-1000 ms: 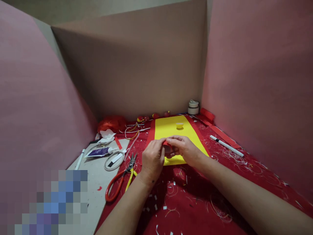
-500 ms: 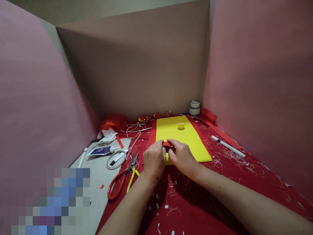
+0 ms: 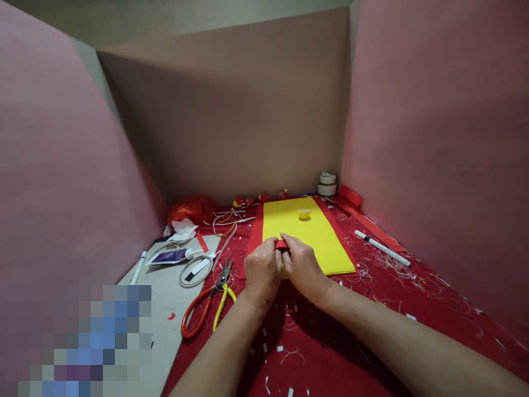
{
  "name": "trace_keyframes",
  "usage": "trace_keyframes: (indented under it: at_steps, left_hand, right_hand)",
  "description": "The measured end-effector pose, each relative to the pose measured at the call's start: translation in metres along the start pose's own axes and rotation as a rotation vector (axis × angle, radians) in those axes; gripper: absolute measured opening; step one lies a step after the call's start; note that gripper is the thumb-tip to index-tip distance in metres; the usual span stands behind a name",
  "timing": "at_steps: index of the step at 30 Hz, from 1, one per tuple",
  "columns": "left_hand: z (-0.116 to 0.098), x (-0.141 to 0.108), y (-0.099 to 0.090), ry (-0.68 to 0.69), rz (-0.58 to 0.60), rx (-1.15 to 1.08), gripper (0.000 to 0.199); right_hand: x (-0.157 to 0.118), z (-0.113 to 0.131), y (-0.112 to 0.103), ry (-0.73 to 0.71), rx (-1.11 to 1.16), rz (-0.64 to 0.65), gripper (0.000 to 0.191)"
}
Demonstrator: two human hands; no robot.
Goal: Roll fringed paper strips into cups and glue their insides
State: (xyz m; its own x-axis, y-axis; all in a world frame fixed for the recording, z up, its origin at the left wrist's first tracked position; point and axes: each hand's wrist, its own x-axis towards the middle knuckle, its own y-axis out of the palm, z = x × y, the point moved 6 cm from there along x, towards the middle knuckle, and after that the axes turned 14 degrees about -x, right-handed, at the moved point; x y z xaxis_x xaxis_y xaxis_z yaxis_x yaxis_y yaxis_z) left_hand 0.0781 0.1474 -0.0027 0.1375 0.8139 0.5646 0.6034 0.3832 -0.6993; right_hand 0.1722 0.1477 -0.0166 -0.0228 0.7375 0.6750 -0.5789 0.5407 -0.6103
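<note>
Over the near edge of a stack of yellow sheets [image 3: 289, 223], my left hand [image 3: 263, 270] and my right hand [image 3: 305, 270] meet. Between their fingertips they pinch a small red ridged piece [image 3: 281, 244], curved like a shallow dome. Both hands are closed on it, and my fingers hide its lower part. Farther up the sheets stands a small yellow cup-shaped piece [image 3: 305, 215], untouched. Red sheets [image 3: 255, 237] show under the yellow ones. Left of my left hand lie cutters [image 3: 223, 282] with dark blades, one red handle and one yellow.
On the left, a grey board [image 3: 165, 309] bears a purple-and-white tube [image 3: 169, 257] and a ring of tape [image 3: 184, 278]. A red bag [image 3: 192, 209] and a lidded white jar [image 3: 327, 184] stand behind. A white pen [image 3: 382, 248] lies right, among thread scraps. Tall panels enclose three sides.
My fingers have drawn closer together around the red ridged piece, and the gap beneath it has narrowed. The view has shifted slightly; the other things lie as before.
</note>
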Motion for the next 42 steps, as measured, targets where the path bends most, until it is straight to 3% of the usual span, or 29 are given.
trace_keyframes:
  at_steps: [30,36,42]
  left_hand:
    - [-0.014,-0.004,-0.013,0.300,-0.219,-0.027,0.018]
    - [-0.016,-0.007,-0.020,0.404,-0.291,-0.164,0.023]
    - [-0.014,-0.008,-0.032,0.370,-0.349,-0.304,0.022]
  right_hand:
    - [0.001,0.007,-0.011,-0.054,0.039,-0.101,0.040]
    - [0.001,0.003,-0.019,0.044,0.150,-0.152,0.051]
    - [-0.005,0.021,-0.037,-0.127,0.215,-0.235,0.050]
